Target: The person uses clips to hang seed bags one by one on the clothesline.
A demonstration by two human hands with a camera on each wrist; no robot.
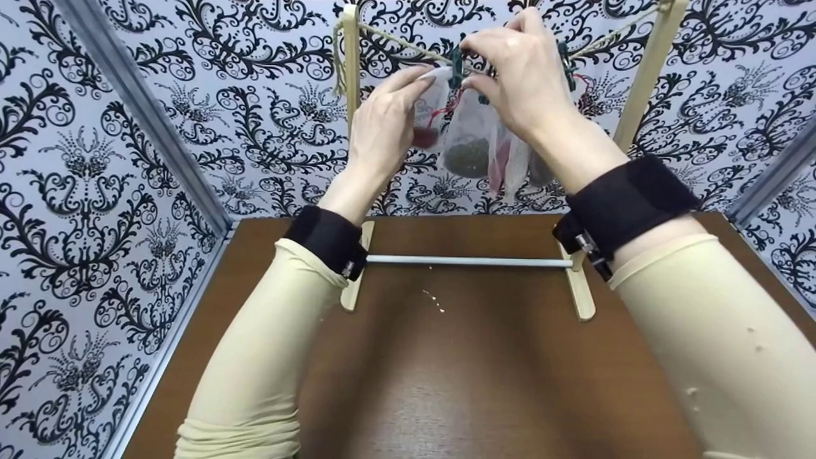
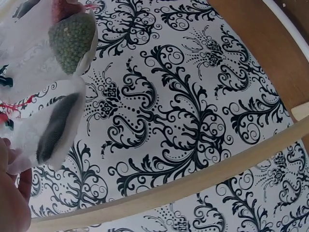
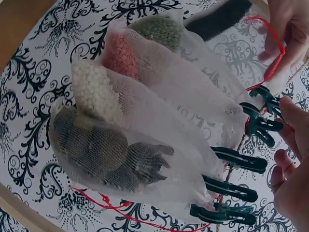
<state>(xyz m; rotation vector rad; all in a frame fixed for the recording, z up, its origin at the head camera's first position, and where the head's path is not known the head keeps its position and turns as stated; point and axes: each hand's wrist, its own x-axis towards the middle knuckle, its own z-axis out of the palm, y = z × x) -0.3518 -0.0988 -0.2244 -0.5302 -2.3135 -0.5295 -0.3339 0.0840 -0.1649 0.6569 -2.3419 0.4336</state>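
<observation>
My left hand (image 1: 386, 121) pinches the top edge of a white mesh bag (image 2: 72, 106) with dark contents, up at the rope. Beside it, the thumb and fingers of my right hand (image 1: 523, 76) pinch a green clothespin (image 1: 456, 67) at the bag's top. More sheer bags hang along the rope: one holds green grains (image 2: 72, 41), one red grains (image 3: 120, 55), one white beans (image 3: 96, 92) and one dark brown lumps (image 3: 101, 145). Several green clothespins (image 3: 239, 159) grip their tops. A red drawstring (image 3: 277, 48) dangles by my left fingers.
Two wooden posts (image 1: 647, 76) carry the rope (image 1: 401, 43). Their feet (image 1: 580, 293) stand on the brown table (image 1: 446, 370), joined by a white rod (image 1: 472, 261). Small pale crumbs (image 1: 433, 298) lie on the tabletop. A patterned wall (image 1: 274, 95) rises close behind.
</observation>
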